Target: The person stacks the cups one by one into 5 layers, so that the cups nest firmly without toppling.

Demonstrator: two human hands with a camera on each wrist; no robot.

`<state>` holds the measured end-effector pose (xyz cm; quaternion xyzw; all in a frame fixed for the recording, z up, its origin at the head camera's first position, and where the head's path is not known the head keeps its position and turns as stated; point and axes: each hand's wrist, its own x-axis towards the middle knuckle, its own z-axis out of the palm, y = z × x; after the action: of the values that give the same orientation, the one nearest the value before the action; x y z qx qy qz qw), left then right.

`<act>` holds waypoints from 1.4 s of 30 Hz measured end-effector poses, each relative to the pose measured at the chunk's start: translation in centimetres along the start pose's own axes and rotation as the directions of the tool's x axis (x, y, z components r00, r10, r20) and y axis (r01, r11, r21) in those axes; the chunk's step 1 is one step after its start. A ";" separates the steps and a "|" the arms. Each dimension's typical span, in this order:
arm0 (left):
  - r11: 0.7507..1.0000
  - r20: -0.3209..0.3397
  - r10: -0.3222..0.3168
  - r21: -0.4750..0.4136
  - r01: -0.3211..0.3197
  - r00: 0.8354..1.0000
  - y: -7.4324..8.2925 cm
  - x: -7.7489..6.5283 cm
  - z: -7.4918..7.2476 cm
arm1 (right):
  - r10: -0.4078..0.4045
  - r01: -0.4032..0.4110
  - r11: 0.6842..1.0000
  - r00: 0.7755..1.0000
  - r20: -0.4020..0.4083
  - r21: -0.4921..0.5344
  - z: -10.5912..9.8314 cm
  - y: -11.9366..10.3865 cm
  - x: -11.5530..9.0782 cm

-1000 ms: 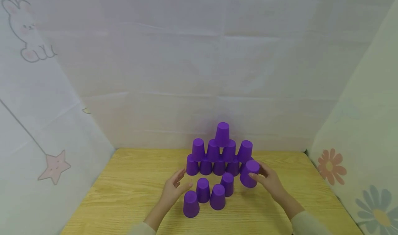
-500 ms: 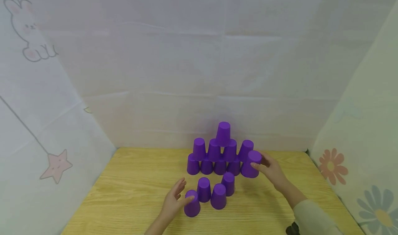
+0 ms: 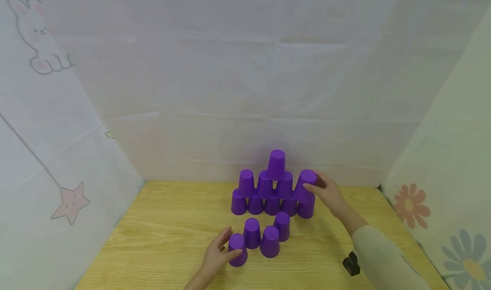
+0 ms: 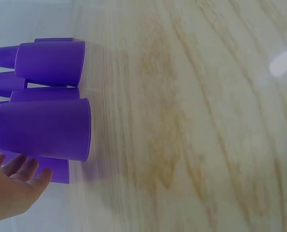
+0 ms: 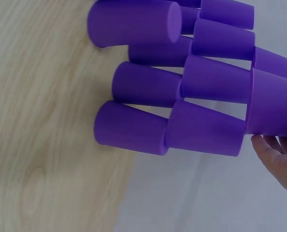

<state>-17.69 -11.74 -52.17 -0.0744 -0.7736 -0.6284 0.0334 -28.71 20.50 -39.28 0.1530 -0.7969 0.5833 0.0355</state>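
My right hand (image 3: 330, 198) grips an upside-down purple cup (image 3: 305, 179) between thumb and fingers, at the right end of a cup pyramid. In the right wrist view this held cup (image 5: 275, 104) is level with the pyramid's third tier, its rim right at the tops of the second-tier cups (image 5: 206, 128). One top cup (image 3: 276, 165) stands beside it, over the second tier. My left hand (image 3: 215, 259) reaches around the nearest loose cup (image 3: 237, 256); in the left wrist view its fingers are spread below that cup (image 4: 44, 128), loosely bent.
Besides the nearest one, several loose upside-down purple cups (image 3: 270, 243) stand before the pyramid's bottom row (image 3: 238, 202). A small black object (image 3: 351, 264) shows by the right sleeve (image 3: 379, 256). White cloth (image 3: 215, 89) rises behind the wooden table (image 3: 153, 230).
My right hand has raised its cup from in front of the bottom row up to the pyramid's upper right. My left hand has come nearer, around the closest loose cup.
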 end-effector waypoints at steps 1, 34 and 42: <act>1.000 -0.002 0.004 0.004 -0.004 1.000 -0.1 0.0 0.0 | 0.003 -0.003 1.000 1.000 -0.002 0.005 0.1 -0.2 0.3; 0.998 -0.048 -0.019 -0.053 0.016 0.999 -2.0 -0.5 1.2 | 0.088 -0.084 0.995 0.992 -0.091 0.052 0.9 -1.6 5.3; 0.996 -0.052 -0.014 -0.083 0.010 0.999 -1.9 -0.6 1.1 | 0.113 -0.108 0.992 0.989 -0.090 0.057 1.1 -1.5 5.9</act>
<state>-17.33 -11.11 -54.36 -0.0546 -0.7462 -0.6619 0.0469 -33.76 17.88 -36.90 0.0819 -0.7862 0.6114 0.0363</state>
